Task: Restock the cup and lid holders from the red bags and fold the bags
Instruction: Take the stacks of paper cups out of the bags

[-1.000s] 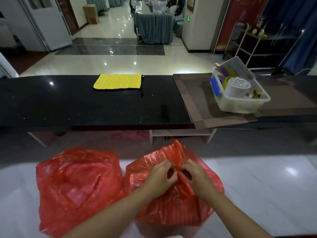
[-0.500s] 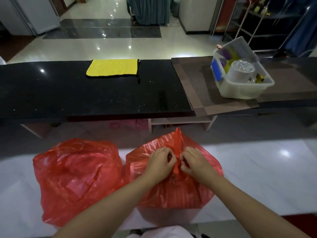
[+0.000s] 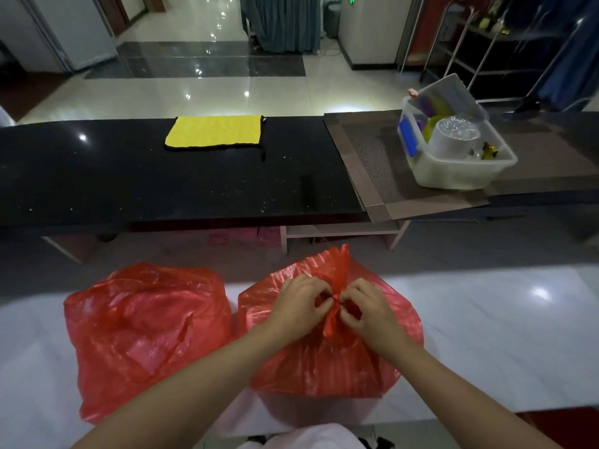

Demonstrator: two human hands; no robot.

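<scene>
The knot (image 3: 335, 299) of the right red bag (image 3: 324, 361) is pinched by the curled fingers of the left hand (image 3: 299, 306) and right hand (image 3: 369, 307)

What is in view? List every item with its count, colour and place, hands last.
red plastic bag with knotted top: 1, red, near white counter, in front of the person.
second red plastic bag: 1, red, to its left on the same counter.
white marble counter: 1, white, nearest.
black stone counter: 1, black, beyond it.
yellow folded cloth: 1, yellow, black edge, on the black counter.
brown woven mat: 1, brown, right end of the far counter.
translucent plastic bin: 1, whitish, on the mat, holding mixed items.
left hand: 1, pinching the knot.
right hand: 1, pinching the knot.
</scene>
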